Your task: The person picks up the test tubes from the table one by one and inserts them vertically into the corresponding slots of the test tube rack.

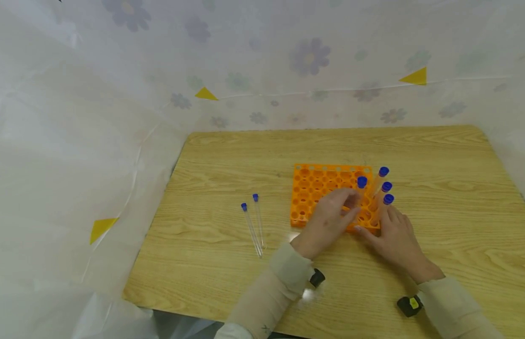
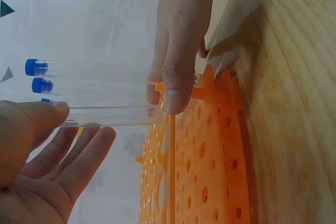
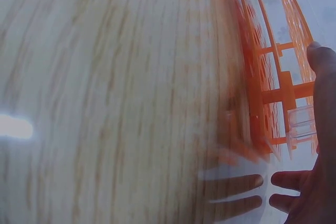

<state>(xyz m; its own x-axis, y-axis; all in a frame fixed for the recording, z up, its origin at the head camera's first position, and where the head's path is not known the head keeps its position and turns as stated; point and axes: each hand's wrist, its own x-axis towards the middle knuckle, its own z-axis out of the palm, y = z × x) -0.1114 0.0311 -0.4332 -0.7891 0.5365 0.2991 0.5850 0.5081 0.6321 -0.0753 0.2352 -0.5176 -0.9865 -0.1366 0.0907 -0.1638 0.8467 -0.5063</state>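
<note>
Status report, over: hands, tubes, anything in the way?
Left hand at a capped tube, grip unclear; right hand touching the orange rack. Three other tubes standing in it. Two loose tubes lie aside, out of the way.

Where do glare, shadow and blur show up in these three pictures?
Head view: pale glare spots on the light wood-grain tabletop; left wrist view: the bare right hand casts a shadow there; right wrist view: white glare at left edge, blur beside the orange perforated plastic rack.

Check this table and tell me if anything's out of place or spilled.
No visible spill or breakage. Two blue-capped tubes lie loose on the table, left of the orange rack, which looks odd since other tubes stand in it.
</note>
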